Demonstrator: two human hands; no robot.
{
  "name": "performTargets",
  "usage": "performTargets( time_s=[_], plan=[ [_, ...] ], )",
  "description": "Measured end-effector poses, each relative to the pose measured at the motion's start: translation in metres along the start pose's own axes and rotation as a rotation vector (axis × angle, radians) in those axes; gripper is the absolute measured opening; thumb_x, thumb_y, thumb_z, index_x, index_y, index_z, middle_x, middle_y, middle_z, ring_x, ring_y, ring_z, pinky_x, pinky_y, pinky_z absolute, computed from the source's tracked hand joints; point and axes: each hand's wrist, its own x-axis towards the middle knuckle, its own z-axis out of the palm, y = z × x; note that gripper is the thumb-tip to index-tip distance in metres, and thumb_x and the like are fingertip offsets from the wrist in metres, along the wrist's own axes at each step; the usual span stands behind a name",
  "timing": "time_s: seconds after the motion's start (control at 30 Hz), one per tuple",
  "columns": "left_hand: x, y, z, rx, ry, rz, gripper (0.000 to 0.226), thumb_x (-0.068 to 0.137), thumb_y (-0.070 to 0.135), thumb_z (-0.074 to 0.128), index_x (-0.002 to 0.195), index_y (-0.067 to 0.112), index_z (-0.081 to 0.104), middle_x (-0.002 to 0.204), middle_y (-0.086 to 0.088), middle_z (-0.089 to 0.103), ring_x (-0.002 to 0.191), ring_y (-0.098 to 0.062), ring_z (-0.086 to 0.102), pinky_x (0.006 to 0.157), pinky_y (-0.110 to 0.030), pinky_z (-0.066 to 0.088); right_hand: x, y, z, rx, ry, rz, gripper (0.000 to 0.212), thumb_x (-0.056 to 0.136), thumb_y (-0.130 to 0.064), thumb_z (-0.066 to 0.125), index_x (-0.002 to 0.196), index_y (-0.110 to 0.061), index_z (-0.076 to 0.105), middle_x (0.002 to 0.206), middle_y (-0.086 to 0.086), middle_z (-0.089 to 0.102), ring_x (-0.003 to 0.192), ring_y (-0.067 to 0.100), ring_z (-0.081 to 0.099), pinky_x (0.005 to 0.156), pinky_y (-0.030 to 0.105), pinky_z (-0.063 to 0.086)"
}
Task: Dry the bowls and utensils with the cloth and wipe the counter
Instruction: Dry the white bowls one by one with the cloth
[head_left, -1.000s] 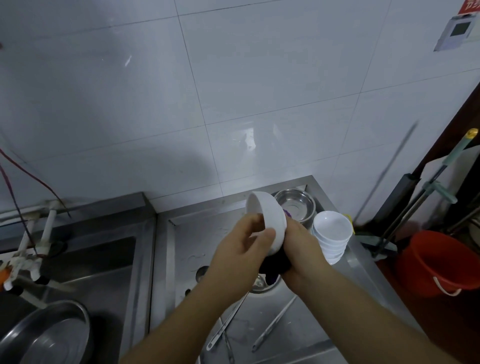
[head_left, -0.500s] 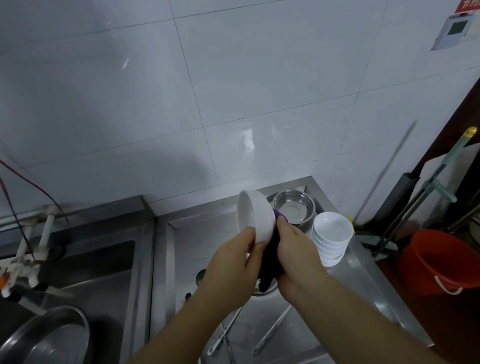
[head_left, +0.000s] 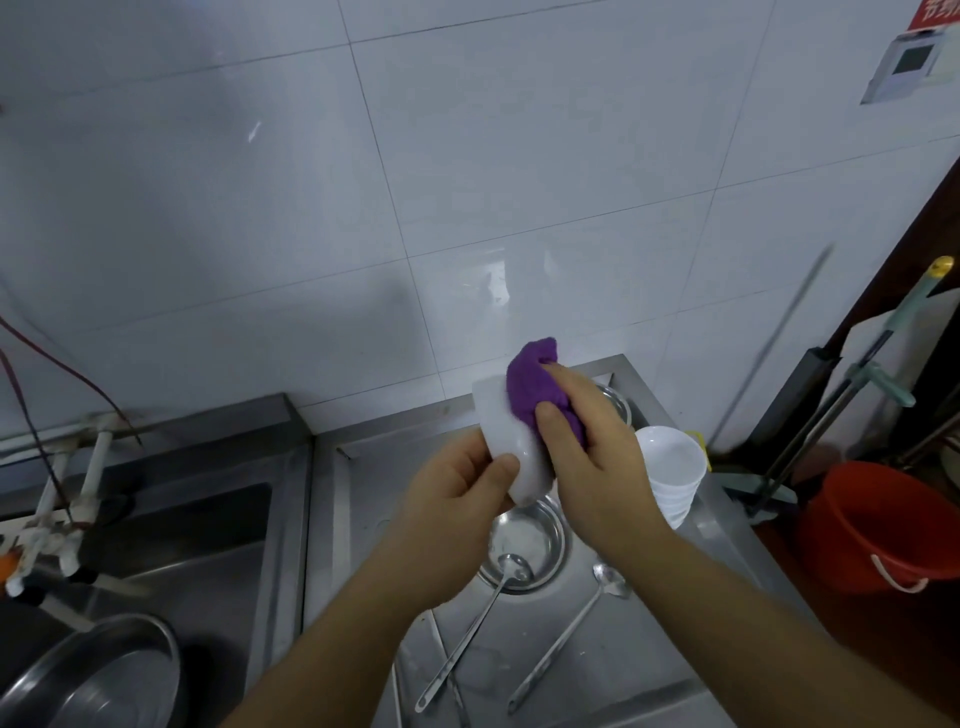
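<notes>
My right fingers (head_left: 569, 387) clench the purple cloth (head_left: 535, 389), now pushed up over the white bowl (head_left: 506, 431) my left hand (head_left: 460, 480) grips above the counter (head_left: 363, 493). Inside probably dried; stacked bowls (head_left: 672, 478) wait.

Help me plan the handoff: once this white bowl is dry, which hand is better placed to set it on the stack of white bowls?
Probably the left hand: it already grips the bowl, while the right hand is busy holding the purple cloth. The stack sits to the right, so it must reach across.
</notes>
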Motion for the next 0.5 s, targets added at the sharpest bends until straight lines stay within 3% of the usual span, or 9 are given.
performTargets(
  time_s=[0.07, 0.13, 0.2, 0.27, 0.3, 0.37, 0.43, 0.5],
  plan=[
    [-0.005, -0.001, -0.001, 0.282, -0.007, 0.022, 0.024, 0.111, 0.020, 0.052, 0.123, 0.029, 0.071, 0.109, 0.004, 0.079, 0.102, -0.018, 0.075, 0.096, -0.046, 0.060, 0.012, -0.008, 0.000, 0.101, -0.021, 0.211, 0.026, 0.098, -0.052, 0.053, 0.118, -0.050, 0.070, 0.111, -0.018, 0.074, 0.104, 0.003, 0.070, 0.085, 0.024, 0.055],
    [-0.008, -0.002, 0.000, 0.575, -0.034, 0.051, 0.014, 0.110, 0.029, 0.052, 0.112, 0.029, 0.066, 0.093, 0.005, 0.074, 0.084, -0.015, 0.069, 0.082, -0.043, 0.059, 0.020, -0.011, -0.002, 0.233, -0.034, 0.456, 0.027, 0.091, -0.058, 0.057, 0.108, -0.046, 0.075, 0.095, -0.015, 0.076, 0.084, 0.009, 0.073, 0.070, 0.028, 0.056],
    [-0.010, -0.002, 0.001, 0.872, -0.083, 0.090, 0.015, 0.111, 0.037, 0.047, 0.101, 0.027, 0.053, 0.083, 0.008, 0.063, 0.070, -0.010, 0.058, 0.066, -0.022, 0.051, 0.022, -0.008, -0.004, 0.399, -0.056, 0.681, 0.033, 0.088, -0.063, 0.063, 0.107, -0.040, 0.076, 0.089, 0.000, 0.076, 0.070, 0.024, 0.073, 0.053, 0.034, 0.054],
    [-0.006, -0.001, -0.001, 1.081, -0.127, 0.152, 0.012, 0.112, 0.039, 0.041, 0.105, 0.030, 0.044, 0.090, 0.011, 0.061, 0.069, -0.008, 0.053, 0.063, -0.013, 0.040, 0.019, -0.004, -0.008, 0.537, -0.132, 0.828, 0.050, 0.080, -0.070, 0.075, 0.116, -0.035, 0.073, 0.090, 0.012, 0.075, 0.067, 0.039, 0.072, 0.049, 0.042, 0.054],
    [-0.004, -0.001, -0.002, 1.143, -0.146, 0.187, 0.012, 0.113, 0.038, 0.039, 0.115, 0.029, 0.047, 0.100, 0.008, 0.066, 0.076, -0.009, 0.056, 0.069, -0.014, 0.039, 0.016, -0.002, -0.009, 0.579, -0.148, 0.853, 0.058, 0.076, -0.068, 0.082, 0.120, -0.032, 0.072, 0.095, 0.016, 0.076, 0.072, 0.044, 0.073, 0.051, 0.046, 0.057],
    [0.000, -0.005, -0.004, 1.246, -0.196, 0.235, 0.024, 0.114, 0.035, 0.040, 0.133, 0.028, 0.050, 0.121, 0.004, 0.072, 0.100, -0.019, 0.066, 0.093, -0.029, 0.049, 0.010, 0.004, -0.010, 0.598, -0.108, 0.846, 0.057, 0.081, -0.052, 0.086, 0.126, -0.022, 0.069, 0.108, 0.021, 0.076, 0.087, 0.044, 0.076, 0.061, 0.048, 0.060],
    [0.000, -0.011, -0.004, 1.291, -0.213, 0.261, 0.029, 0.113, 0.029, 0.044, 0.141, 0.028, 0.052, 0.129, 0.006, 0.071, 0.118, -0.020, 0.066, 0.115, -0.036, 0.042, 0.004, 0.009, -0.009, 0.631, -0.040, 0.876, 0.049, 0.089, -0.039, 0.080, 0.129, -0.013, 0.066, 0.111, 0.024, 0.075, 0.090, 0.043, 0.075, 0.063, 0.047, 0.060],
    [-0.002, -0.021, -0.005, 1.277, -0.158, 0.294, 0.027, 0.111, 0.029, 0.043, 0.134, 0.029, 0.057, 0.128, 0.010, 0.070, 0.123, -0.014, 0.062, 0.126, -0.036, 0.027, -0.001, 0.012, -0.006, 0.701, 0.005, 0.926, 0.044, 0.092, -0.037, 0.074, 0.125, -0.009, 0.068, 0.102, 0.023, 0.077, 0.082, 0.039, 0.075, 0.060, 0.045, 0.060]
  ],
)
